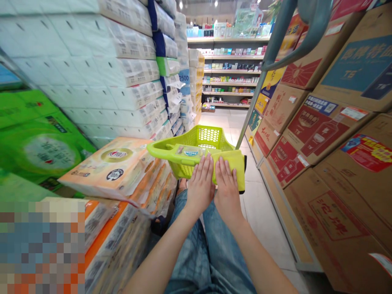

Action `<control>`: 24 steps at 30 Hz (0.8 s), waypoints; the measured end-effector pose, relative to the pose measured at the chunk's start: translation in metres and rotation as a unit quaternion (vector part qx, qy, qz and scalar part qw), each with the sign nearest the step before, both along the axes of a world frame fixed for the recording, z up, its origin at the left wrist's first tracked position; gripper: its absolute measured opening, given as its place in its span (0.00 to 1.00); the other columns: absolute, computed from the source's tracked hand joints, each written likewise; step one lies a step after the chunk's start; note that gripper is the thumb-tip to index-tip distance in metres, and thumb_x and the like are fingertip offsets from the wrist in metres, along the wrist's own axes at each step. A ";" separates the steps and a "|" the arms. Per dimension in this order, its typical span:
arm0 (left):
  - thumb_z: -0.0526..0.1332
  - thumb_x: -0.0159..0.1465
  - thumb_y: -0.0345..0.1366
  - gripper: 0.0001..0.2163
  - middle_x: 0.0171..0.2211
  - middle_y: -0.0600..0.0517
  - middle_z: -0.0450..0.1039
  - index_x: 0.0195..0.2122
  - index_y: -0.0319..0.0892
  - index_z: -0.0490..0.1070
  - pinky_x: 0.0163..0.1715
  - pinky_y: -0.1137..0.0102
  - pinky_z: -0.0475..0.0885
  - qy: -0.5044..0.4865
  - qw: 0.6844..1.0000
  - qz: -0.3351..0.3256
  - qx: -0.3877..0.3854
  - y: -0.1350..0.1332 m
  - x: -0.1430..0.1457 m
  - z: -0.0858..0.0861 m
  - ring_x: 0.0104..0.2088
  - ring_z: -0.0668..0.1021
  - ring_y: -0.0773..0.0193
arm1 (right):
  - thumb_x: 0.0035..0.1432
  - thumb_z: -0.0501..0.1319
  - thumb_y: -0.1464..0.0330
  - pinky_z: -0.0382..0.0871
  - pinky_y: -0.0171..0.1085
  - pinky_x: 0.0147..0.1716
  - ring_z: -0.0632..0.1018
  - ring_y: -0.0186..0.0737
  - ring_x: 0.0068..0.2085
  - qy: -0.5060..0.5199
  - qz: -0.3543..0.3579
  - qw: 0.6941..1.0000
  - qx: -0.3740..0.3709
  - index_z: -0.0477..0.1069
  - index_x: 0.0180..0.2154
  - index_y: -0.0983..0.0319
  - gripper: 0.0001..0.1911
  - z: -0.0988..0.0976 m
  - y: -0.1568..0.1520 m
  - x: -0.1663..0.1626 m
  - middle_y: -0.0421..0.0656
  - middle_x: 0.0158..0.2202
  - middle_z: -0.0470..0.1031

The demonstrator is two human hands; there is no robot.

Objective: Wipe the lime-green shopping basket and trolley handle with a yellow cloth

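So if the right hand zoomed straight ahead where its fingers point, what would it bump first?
The right hand already lies on the yellow cloth, so that comes first. Past it, probably the green basket's far wall, though depth is hard to judge.

Past my right hand (227, 188), a strip of floor (260, 204) gives me room — up to stacked cartons (333, 204); leftward, tissue packs (107, 173) crowd the basket (174, 154), and a grey pole (252, 105) rises ahead.
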State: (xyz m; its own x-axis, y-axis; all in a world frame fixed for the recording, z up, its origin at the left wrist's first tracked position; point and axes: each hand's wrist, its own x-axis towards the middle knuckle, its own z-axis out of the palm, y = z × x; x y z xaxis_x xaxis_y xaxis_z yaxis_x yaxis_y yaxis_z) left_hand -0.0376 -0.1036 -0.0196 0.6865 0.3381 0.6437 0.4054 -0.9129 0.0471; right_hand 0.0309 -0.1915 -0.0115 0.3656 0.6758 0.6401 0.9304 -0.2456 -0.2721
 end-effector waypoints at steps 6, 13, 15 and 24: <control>0.51 0.61 0.27 0.36 0.72 0.42 0.45 0.71 0.31 0.41 0.68 0.57 0.53 0.012 1.000 0.009 -0.009 -0.004 0.001 0.005 0.72 0.46 0.55 | 0.58 0.43 0.83 0.46 0.57 0.68 0.48 0.41 0.72 0.021 -0.001 0.999 0.025 0.39 0.71 0.59 0.41 -0.001 -0.027 0.028 0.50 0.71 0.51; 0.51 0.61 0.27 0.36 0.72 0.42 0.45 0.71 0.31 0.40 0.68 0.57 0.54 0.015 1.000 0.012 -0.005 -0.004 0.001 0.006 0.72 0.47 0.55 | 0.53 0.44 0.83 0.46 0.57 0.68 0.47 0.41 0.72 0.071 -0.044 0.994 0.064 0.40 0.71 0.62 0.44 -0.002 -0.026 0.033 0.51 0.72 0.48; 0.52 0.60 0.27 0.37 0.72 0.42 0.45 0.71 0.32 0.40 0.68 0.56 0.54 0.014 1.000 0.012 -0.007 -0.004 0.000 0.005 0.72 0.47 0.55 | 0.55 0.44 0.82 0.46 0.57 0.68 0.46 0.42 0.72 0.057 -0.058 0.995 0.052 0.39 0.71 0.63 0.43 -0.002 -0.016 0.020 0.51 0.72 0.47; 0.51 0.63 0.27 0.35 0.71 0.41 0.48 0.71 0.33 0.41 0.67 0.55 0.56 0.008 1.000 0.005 0.002 0.000 -0.001 0.002 0.72 0.47 0.55 | 0.59 0.46 0.80 0.42 0.56 0.69 0.47 0.42 0.72 0.008 -0.043 0.999 -0.010 0.38 0.71 0.62 0.40 -0.001 0.002 -0.006 0.49 0.71 0.50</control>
State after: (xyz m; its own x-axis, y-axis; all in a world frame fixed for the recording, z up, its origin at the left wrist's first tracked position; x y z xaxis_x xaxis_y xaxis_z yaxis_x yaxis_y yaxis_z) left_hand -0.0388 -0.1041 -0.0175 0.6941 0.3426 0.6331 0.4146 -0.9092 0.0374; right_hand 0.0253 -0.1894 -0.0128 0.4324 0.6548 0.6199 0.9014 -0.3294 -0.2809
